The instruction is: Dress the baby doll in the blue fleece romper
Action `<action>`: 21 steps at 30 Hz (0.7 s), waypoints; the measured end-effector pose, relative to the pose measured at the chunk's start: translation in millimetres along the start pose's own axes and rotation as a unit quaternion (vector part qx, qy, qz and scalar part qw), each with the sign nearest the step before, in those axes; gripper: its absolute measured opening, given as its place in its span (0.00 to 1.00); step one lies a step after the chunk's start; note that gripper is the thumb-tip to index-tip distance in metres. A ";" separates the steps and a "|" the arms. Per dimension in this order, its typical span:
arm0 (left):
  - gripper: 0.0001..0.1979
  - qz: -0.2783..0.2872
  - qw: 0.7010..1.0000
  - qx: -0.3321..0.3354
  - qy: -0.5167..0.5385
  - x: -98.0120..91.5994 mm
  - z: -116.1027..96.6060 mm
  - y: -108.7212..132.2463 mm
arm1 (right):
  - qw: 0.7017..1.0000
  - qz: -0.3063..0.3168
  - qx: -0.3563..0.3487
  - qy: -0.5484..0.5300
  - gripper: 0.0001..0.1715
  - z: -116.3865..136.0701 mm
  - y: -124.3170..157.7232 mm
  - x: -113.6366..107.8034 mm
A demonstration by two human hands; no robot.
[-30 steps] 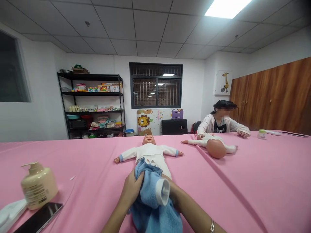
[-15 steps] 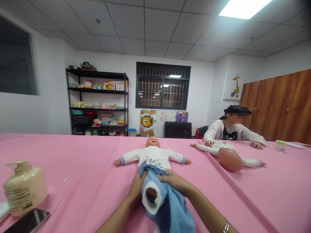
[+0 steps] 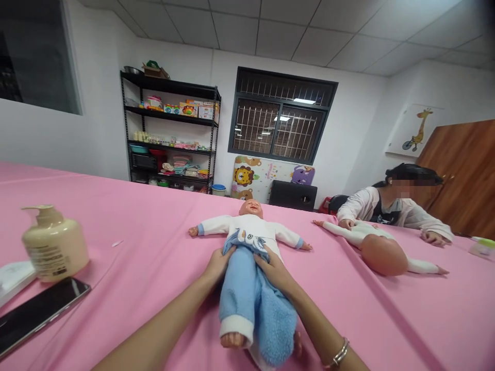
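left hand (image 3: 219, 264) | right hand (image 3: 275, 270) | fingers seemingly pinching blue trousers (image 3: 247, 293) (waistband) on doll (image 3: 249, 234)

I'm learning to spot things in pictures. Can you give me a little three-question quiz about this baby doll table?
1. True or false: both hands, left hand and right hand, rest on the blue trousers at the doll's waist.
2. Which lies nearest the pump bottle? A) phone B) second doll C) the shelf
3. Fill in: the tablecloth is ____.

Key: 1 true; 2 A; 3 pink.
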State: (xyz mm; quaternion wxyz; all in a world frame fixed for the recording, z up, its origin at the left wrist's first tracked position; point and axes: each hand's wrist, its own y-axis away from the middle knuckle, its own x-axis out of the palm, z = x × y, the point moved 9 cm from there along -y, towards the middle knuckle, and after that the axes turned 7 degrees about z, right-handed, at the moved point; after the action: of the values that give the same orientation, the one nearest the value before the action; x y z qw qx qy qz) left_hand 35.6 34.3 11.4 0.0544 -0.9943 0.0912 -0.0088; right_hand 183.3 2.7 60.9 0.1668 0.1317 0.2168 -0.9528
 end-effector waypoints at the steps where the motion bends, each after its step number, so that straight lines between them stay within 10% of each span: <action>1: 0.27 0.004 1.000 -0.001 0.002 0.4 -0.2 -0.2 | 1.000 0.020 0.005 -0.015 0.27 1.3 0.9 2.4; 10: 0.22 0.000 0.987 0.126 -0.103 -0.4 -24.2 3.2 | 0.988 0.087 0.058 -0.111 0.32 -13.6 1.5 9.9; 17: 0.24 -0.198 0.908 0.111 -0.353 -48.6 -50.9 16.6 | 0.984 -0.015 0.085 -0.156 0.32 -19.8 5.5 -3.7; 21: 0.24 -0.113 0.929 0.026 -0.352 -36.6 -50.2 18.4 | 0.970 -0.066 0.128 -0.196 0.30 -27.3 10.0 -11.5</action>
State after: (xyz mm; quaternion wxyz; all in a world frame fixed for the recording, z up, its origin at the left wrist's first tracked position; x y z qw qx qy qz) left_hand -5.1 17.7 59.0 0.1075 -0.9356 -0.0469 0.3330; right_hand 202.4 9.6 37.2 0.1248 -0.0519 0.0638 -0.9888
